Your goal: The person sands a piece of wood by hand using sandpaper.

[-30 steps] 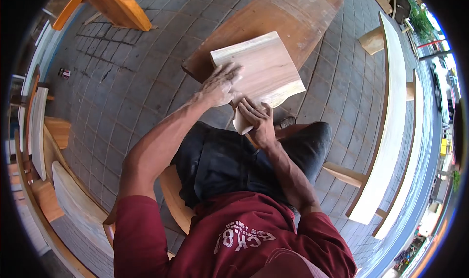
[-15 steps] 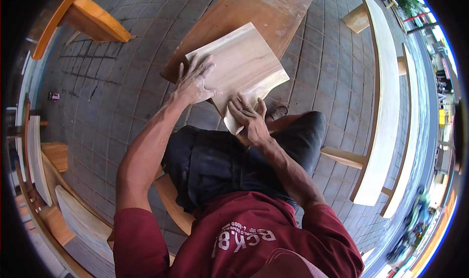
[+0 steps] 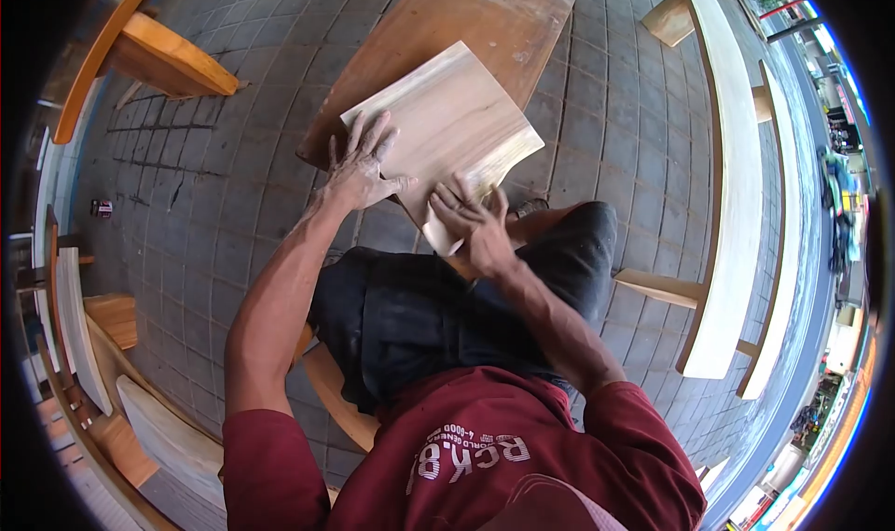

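Note:
A pale wooden board [image 3: 447,111] with a curved cut-in edge rests aslant on a brown wooden bench, its near end reaching over my lap. My left hand [image 3: 364,169] lies on the board's left edge with fingers spread, pressing it from above. On the near narrow part, by the curve, my right hand [image 3: 474,216] presses down with fingers together and bent, thumb side toward the curved edge. Something small and yellowish shows between its fingers and thumb, but what it is I cannot make out. Both hands look dusty.
The brown bench [image 3: 373,55] extends away over a grey tiled floor [image 3: 615,149]. Long pale wooden benches [image 3: 736,205] stand at the right, with a road beyond. Orange-brown furniture [image 3: 177,55] is at the upper left, more wooden pieces [image 3: 112,321] at the lower left.
The view has shifted slightly, so the board and bench appear a little further left. My left hand's fingers look more spread. The right hand stays at the curved part, slightly turned.

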`<state>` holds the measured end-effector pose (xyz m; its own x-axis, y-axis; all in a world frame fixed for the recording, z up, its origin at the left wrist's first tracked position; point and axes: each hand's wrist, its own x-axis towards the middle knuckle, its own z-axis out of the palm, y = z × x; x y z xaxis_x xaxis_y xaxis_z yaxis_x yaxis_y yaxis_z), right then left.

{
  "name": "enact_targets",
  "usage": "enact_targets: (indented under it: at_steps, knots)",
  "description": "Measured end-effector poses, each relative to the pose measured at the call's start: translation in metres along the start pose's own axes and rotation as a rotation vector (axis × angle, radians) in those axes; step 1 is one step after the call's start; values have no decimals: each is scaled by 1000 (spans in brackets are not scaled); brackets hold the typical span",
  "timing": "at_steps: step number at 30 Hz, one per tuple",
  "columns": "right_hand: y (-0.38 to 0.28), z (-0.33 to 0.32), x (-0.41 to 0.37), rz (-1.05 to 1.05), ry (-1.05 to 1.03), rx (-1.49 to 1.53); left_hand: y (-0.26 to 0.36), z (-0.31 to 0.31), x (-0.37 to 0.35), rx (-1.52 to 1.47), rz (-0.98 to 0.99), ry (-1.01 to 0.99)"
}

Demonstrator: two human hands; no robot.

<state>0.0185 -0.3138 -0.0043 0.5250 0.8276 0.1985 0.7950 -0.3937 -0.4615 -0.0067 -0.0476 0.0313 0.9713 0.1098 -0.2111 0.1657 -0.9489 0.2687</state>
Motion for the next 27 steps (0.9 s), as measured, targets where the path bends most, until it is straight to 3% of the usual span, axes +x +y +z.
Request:
enact_targets:
  at_steps: [2,5,9,11,14,16,18,22,24,26,27]
  knots:
    - [23,-24,11,77,-26,-153,0,1,1,11,0,-14]
    - [99,-41,33,318,172,-296,-1,1,-1,15,-12,-22]
    - [102,-40,55,473,293,-273,6,-8,0,38,-52,-95]
    - [73,-17,44,354,304,-123,3,-5,0,21,-29,-45]
    - [5,16,17,165,77,84,2,-3,-1,5,-16,-23]
    - [-15,0,15,52,-84,-55,0,1,1,14,-6,-24]
    - [26,-12,23,74,-20,-177,-3,6,3,32,-6,-11]
    - [96,-49,59,440,179,-236,-1,3,1,24,-8,-5]
    - [98,-36,68,432,276,-277,0,3,0,33,-14,-13]
    - [88,3,48,313,170,-119,-3,5,2,40,-12,3]
    - [45,6,49,245,202,-55,-6,10,3,42,-4,15]
